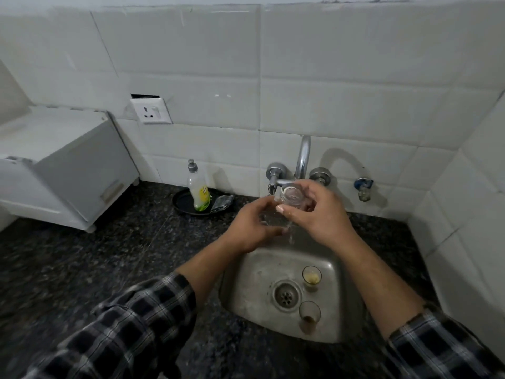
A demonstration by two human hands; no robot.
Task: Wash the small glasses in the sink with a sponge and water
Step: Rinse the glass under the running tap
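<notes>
Black granite counter [82,255], steel sink [246,283]. Right hand [319,212] grips small clear glass [292,196] under chrome tap [303,157]: rinsing. Left hand [254,225] curled beneath (grip unclear). Next: scrub stained glasses [311,277] at drain's [285,295] 2, 4 o'clock.

White glazed tiles cover the back wall [355,64], with a white socket plate [151,110] set crookedly into them at the left. A second tiled wall [478,187] meets it at the right corner. The worktop [95,255] is dark speckled stone. A white cabinet [68,165] on short feet stands on it at the left. The light is dim and even.
</notes>
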